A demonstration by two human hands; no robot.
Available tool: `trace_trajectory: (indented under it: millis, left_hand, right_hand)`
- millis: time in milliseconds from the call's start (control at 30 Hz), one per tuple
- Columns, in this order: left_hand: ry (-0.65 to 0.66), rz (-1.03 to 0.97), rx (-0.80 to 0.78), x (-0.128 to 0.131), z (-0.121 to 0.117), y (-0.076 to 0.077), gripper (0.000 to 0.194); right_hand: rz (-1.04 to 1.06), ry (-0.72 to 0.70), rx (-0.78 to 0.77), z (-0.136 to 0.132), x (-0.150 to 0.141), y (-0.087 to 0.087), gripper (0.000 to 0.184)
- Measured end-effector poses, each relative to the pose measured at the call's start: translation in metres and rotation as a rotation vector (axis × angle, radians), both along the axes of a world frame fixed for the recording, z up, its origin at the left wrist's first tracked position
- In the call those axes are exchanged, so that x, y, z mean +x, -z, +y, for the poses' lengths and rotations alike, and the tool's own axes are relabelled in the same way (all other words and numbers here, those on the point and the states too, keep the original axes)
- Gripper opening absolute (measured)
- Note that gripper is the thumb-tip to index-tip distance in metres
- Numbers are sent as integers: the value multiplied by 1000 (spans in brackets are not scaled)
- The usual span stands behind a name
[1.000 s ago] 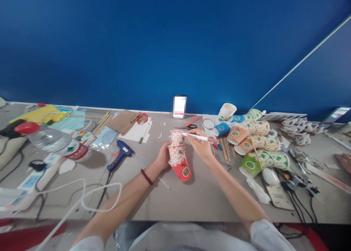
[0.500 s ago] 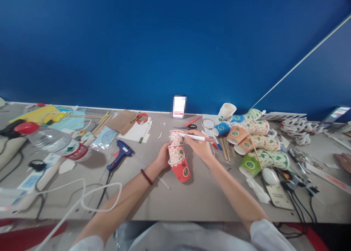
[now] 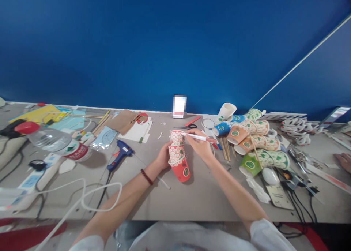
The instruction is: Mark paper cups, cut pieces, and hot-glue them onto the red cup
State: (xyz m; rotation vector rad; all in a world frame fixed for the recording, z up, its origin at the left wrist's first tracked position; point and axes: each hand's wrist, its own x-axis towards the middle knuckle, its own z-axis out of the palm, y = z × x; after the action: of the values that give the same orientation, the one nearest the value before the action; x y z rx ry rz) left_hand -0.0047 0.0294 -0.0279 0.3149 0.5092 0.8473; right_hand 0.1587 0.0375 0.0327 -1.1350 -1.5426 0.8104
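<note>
- The left grip [image 3: 163, 156] is closed around the left side of the red cup stack [image 3: 179, 159], fingers partly hidden behind it; a dark beaded bracelet [image 3: 146, 176] circles that wrist
- The right grip [image 3: 197, 144] is clamped on a white pen with a reddish end [image 3: 197, 137]; its tip points left at the top section of the stack, though whether it touches cannot be told
- The red cup stack lies between the two grips, over the middle of the counter [image 3: 192, 203]; its sections are nested in line, the solid red end with a round green emblem nearest the wearer
- Just beyond are black-handled scissors [image 3: 192, 126] and a red strip [image 3: 193, 120]; a pixelated bright screen [image 3: 179, 106] stands near the blue wall [image 3: 153, 49]
- To the left lie a blue glue gun [image 3: 120, 156] and a clear bottle [image 3: 59, 141] on its side, red cap outward
- To the right are wooden sticks [image 3: 225, 149], then blue, orange and green cup stacks [image 3: 251, 148] lying close together; another person's hand [image 3: 344, 160] shows at the far right edge
</note>
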Motion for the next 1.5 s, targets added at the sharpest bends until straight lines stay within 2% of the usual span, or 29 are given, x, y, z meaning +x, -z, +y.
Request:
trace_trajectory:
  millis: [333, 600, 900, 1033, 1300, 1500]
  left_hand:
    - [-12, -4, 24, 1, 0, 2, 35]
    - [-8, 15, -11, 0, 1, 3, 36]
    - [-8, 10, 13, 1, 1, 3, 35]
    - [-10, 15, -11, 1, 0, 0, 37]
    - [-12, -54, -95, -1, -1, -1, 50]
    - [11, -121, -31, -1, 2, 4, 49]
  right_hand:
    - [-24, 20, -40, -6, -4, -5, 10]
    - [6, 98, -80, -3, -3, -2, 11]
    - [2, 23, -61, -5, -3, -4, 9]
    - [27, 46, -100, -6, -5, -7, 8]
    - [68, 88, -136, -5, -5, -9, 7]
    - [67, 88, -94, -5, -5, -8, 8]
